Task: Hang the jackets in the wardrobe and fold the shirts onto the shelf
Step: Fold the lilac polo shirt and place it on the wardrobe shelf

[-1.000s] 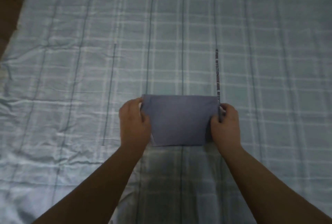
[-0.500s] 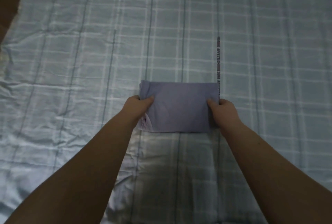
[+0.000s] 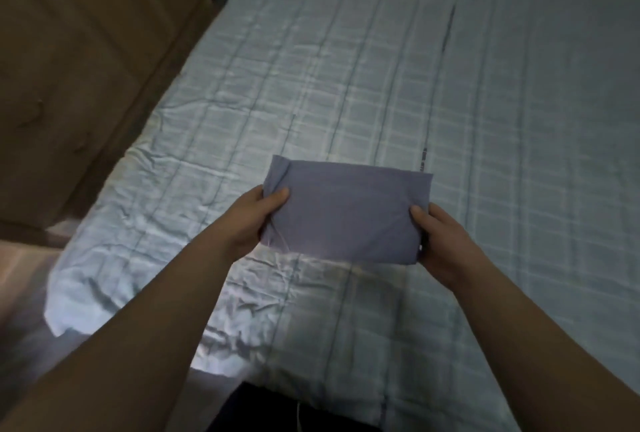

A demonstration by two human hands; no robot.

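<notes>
Now, progress: one shirt (image 3: 346, 213) is folded into a compact purple-grey rectangle; judged from this, folding is done for it, shelving is not.
Left to do: carry it to a shelf; no shelf, jackets or other shirts show in frame, so you can't tell how much remains.
Shirt location: centre of frame, held above the checked bedsheet (image 3: 450, 92); looks lifted clear, though contact at its near edge can't be ruled out.
Left hand (image 3: 258, 220): clamps the shirt's left edge, thumb on top, fingers hidden underneath.
Right hand (image 3: 440, 241): grasps the right edge the same way, thumb pressing the top face.
Arm pose: both forearms reach in from the lower corners, converging on the shirt, wrists roughly level.
Surroundings: wooden furniture (image 3: 86, 50) fills the upper left of frame, blurred; whether it's the wardrobe you can't tell.
Risk: loose corner at the shirt's upper left may unfold in transit.
</notes>
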